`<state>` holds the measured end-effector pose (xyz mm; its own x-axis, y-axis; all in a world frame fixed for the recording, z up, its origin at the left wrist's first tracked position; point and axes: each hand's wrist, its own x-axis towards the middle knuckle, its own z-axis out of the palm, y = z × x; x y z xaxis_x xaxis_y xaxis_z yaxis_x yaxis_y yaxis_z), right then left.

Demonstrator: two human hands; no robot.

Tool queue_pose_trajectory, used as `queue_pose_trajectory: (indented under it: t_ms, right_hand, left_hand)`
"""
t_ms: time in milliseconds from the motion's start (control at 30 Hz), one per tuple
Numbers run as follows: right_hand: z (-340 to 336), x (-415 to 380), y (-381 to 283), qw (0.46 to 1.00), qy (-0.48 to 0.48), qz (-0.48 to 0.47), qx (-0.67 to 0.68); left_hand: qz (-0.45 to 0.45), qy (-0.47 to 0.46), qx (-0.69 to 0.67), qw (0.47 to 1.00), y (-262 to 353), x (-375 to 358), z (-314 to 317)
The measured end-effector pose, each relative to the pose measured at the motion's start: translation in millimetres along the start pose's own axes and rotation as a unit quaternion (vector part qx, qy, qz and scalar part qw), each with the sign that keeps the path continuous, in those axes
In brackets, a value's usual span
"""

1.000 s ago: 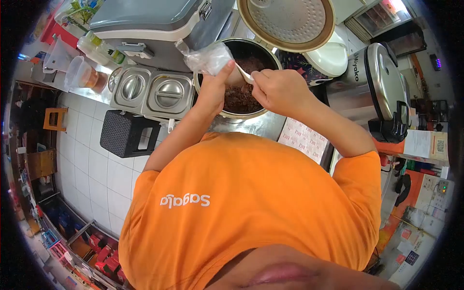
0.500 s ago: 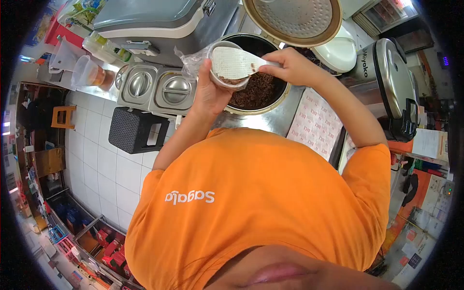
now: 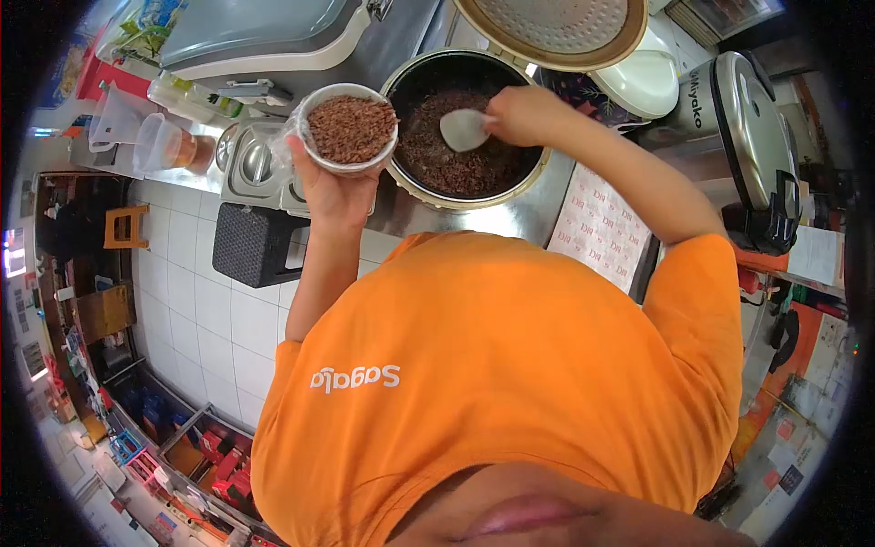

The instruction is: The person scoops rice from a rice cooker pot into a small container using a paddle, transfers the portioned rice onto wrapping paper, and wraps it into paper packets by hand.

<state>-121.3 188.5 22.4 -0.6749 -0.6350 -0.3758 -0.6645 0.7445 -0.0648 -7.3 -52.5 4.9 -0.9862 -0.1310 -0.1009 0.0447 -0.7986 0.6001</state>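
Note:
My left hand (image 3: 335,196) grips a white plastic bowl (image 3: 343,168) from below, to the left of the pot. Brown-red cooked rice (image 3: 351,129) fills it close to the rim, and clear plastic (image 3: 284,139) clings to its left side. Over the open rice cooker pot (image 3: 398,82), my right hand (image 3: 526,116) is closed on a rice paddle (image 3: 464,130), whose pale blade is down at the dark rice (image 3: 451,171) inside. Some of the pot's black inner wall shows above the rice.
The cooker's raised lid (image 3: 556,27) is behind the pot. A large grey cooler box (image 3: 264,41) and lidded steel pans (image 3: 251,164) are to the left. A Miyako rice cooker (image 3: 729,137) stands at right, beside patterned paper (image 3: 602,228). A black stool (image 3: 251,244) is on the floor.
The bowl has moved left, away from above the pot, and its rice is now in full view. The paddle has gone from the bowl's mouth down into the pot.

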Motion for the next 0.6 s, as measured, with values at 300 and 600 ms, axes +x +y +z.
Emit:
queue_pose_trajectory:
  t_ms: [300, 600]
  right_hand:
    - [14, 19, -1, 0.965, -0.083, -0.149, 0.199]
    - [-29, -25, 36, 0.906, -0.117, -0.032, 0.406]
  left_hand:
    - [0.019, 0.053, 0.011, 0.998, 9, -14, -7]
    - [0.014, 0.003, 0.056, 0.998, -5, -17, 0]
